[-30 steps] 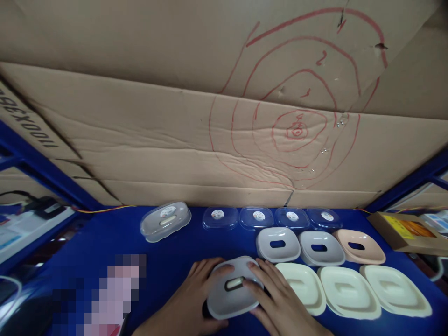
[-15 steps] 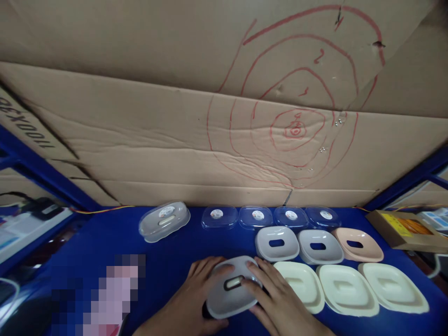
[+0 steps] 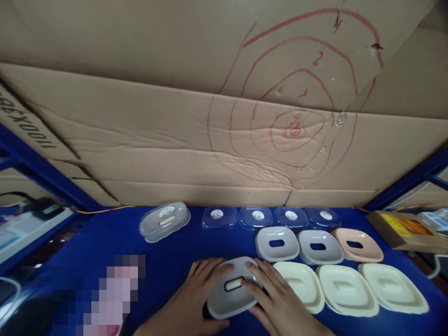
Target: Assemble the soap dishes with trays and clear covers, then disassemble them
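Both of my hands grip a grey oval soap dish (image 3: 227,301) low in the middle, with a cream piece showing through its slot. My left hand (image 3: 196,291) is closed round the left side, thumb under the near edge. On the opposite side, my right hand (image 3: 276,294) lays its fingers over the rim and beside the slot. Just right of it are several cream soap dish bases (image 3: 346,291), the nearest partly hidden by that hand. Behind them sit two grey slotted trays (image 3: 308,256) and one peach slotted tray (image 3: 369,254).
Several clear lids (image 3: 219,221) with round stickers line the back of the blue table (image 3: 168,266). A lidded grey soap dish (image 3: 150,231) stands at the back left. Cardboard (image 3: 140,116) with red rings walls the rear. A brown box (image 3: 395,238) is at right; a blurred patch covers the lower left.
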`<state>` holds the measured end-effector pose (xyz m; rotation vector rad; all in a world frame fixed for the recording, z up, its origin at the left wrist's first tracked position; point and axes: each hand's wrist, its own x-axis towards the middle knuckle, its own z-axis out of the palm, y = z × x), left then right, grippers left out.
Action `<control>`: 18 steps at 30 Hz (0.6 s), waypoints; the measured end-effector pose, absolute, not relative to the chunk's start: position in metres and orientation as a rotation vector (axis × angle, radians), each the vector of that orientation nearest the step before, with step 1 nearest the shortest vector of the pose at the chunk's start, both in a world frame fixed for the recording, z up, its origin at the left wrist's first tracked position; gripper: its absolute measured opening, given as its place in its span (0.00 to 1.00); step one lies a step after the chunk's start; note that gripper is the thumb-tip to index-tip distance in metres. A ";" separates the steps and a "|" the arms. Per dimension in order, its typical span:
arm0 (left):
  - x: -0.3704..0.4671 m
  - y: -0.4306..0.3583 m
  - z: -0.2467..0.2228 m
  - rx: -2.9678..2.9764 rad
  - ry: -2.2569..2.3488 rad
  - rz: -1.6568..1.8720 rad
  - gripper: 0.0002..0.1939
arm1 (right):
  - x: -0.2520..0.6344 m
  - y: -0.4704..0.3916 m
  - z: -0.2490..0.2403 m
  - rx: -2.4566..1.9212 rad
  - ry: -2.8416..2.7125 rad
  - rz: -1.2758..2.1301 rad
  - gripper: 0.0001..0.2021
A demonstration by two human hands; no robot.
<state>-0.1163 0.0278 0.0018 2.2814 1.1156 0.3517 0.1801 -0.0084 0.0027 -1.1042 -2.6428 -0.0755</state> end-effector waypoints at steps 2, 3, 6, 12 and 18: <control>-0.117 0.027 0.002 2.276 1.111 0.343 0.53 | 0.180 -0.008 0.001 -1.096 -2.637 -0.071 0.27; -0.116 0.027 0.002 2.273 1.114 0.336 0.53 | 0.181 -0.008 0.001 -1.098 -2.636 -0.069 0.26; -0.115 0.027 0.004 2.253 1.135 0.292 0.51 | 0.181 -0.008 -0.001 -1.098 -2.628 -0.064 0.25; -0.112 0.026 0.003 2.258 1.136 0.261 0.47 | 0.181 -0.008 -0.002 -1.103 -2.612 -0.064 0.27; -0.113 0.025 0.002 2.343 1.085 0.299 0.46 | 0.179 -0.008 0.003 -1.096 -2.638 -0.059 0.34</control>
